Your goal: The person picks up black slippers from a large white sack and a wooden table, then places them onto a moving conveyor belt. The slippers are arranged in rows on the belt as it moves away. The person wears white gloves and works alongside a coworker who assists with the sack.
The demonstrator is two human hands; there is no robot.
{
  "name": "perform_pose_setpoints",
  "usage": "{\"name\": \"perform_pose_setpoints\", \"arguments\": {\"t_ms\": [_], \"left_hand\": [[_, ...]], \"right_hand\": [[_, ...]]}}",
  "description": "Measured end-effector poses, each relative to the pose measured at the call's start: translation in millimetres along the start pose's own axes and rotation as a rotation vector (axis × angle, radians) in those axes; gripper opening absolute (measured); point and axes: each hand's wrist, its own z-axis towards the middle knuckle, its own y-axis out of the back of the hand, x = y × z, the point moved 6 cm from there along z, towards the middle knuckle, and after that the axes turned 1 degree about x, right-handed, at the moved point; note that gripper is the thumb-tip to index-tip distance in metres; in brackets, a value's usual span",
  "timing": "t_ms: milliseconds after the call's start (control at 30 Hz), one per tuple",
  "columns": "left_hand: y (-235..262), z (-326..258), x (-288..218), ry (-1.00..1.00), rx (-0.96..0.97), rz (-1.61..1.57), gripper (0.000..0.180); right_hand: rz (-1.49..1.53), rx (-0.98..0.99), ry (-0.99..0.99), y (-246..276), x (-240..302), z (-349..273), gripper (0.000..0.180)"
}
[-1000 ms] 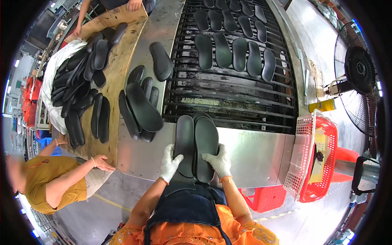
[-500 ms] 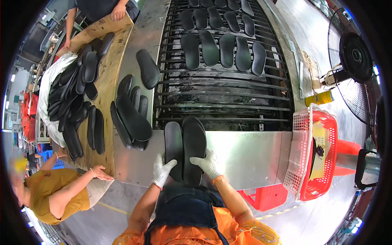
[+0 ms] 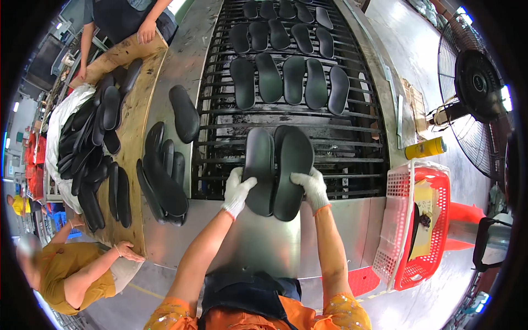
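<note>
Both of my hands wear white knit gloves and reach out over the front edge of a rack of dark metal bars (image 3: 231, 187). My left hand (image 3: 238, 191) grips a black insole (image 3: 258, 170) from its left side, thumb on top. In my right hand (image 3: 312, 188) is another black insole (image 3: 296, 170), pinched at its right edge. The two sit side by side with toes pointing away, and a further edge shows behind each, so each may be a stack. Ahead on the bars lie rows of black insoles (image 3: 269, 77).
Left of the bars, a pile of insoles (image 3: 162, 181) and a single insole (image 3: 185, 113) lie on the metal ledge. A wooden table (image 3: 132, 148) holds a large heap; two people stand by it. Right are a basket (image 3: 393, 220), yellow bottle (image 3: 426, 148) and fan (image 3: 478, 82).
Both hands have carried the insoles forward, from above the metal ledge to over the bars. My arms are now stretched out further. The rows on the bars sit lower in view.
</note>
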Motion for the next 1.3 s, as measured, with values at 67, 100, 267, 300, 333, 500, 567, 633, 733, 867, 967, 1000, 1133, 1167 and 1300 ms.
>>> {"name": "perform_pose_setpoints", "arguments": {"t_ms": [67, 100, 267, 300, 333, 500, 567, 633, 733, 867, 967, 1000, 1133, 1167, 1300], "left_hand": [[-24, 29, -6, 0.047, 0.051, -0.036, 0.047], [-34, 35, -9, 0.091, 0.079, -0.083, 0.044], [-25, 61, 10, 0.071, 0.027, -0.187, 0.036], [-17, 60, 12, 0.072, 0.030, -0.231, 0.036], [-3, 65, 20, 0.039, 0.023, -0.174, 0.036], [23, 67, 15, 0.085, -0.093, -0.200, 0.029], [33, 70, 17, 0.087, -0.105, -0.211, 0.027], [39, 77, 21, 0.076, -0.132, -0.196, 0.026], [44, 84, 27, 0.063, -0.159, -0.184, 0.026], [46, 87, 26, 0.022, -0.182, -0.168, 0.029], [61, 86, 21, -0.045, -0.209, -0.014, 0.032], [58, 86, 14, -0.027, -0.212, 0.070, 0.032], [55, 93, 3, -0.010, -0.229, 0.273, 0.034], [72, 96, 19, -0.059, -0.259, 0.255, 0.034], [60, 82, -5, -0.030, -0.241, 0.245, 0.037]], "right_hand": [[0.051, -0.007, 0.055, 24, 6, 38, 0.037], [0.084, -0.023, 0.039, 35, 9, 49, 0.035], [0.152, -0.103, 0.022, 87, 6, 84, 0.031], [0.124, -0.108, 0.008, 90, 13, 81, 0.029], [0.126, -0.115, -0.009, 98, 11, 88, 0.027], [-0.389, -0.303, 0.130, 144, 35, 94, 0.044], [-0.644, -0.557, 0.169, 151, 43, 84, 0.065], [-0.875, -0.656, 0.200, 143, 47, 72, 0.083], [-1.117, -0.500, 0.179, 92, 58, 46, 0.100], [-1.046, -0.650, 0.202, 102, 59, 47, 0.093], [-0.939, -0.693, 0.271, 123, 66, 48, 0.085], [-0.885, -0.677, 0.328, 142, 64, 52, 0.083], [-1.025, -0.672, 0.150, 204, 44, 77, 0.085], [-1.103, -0.696, 0.173, 187, 44, 78, 0.082], [-1.310, -0.860, 0.475, 122, 59, 52, 0.063]]}}
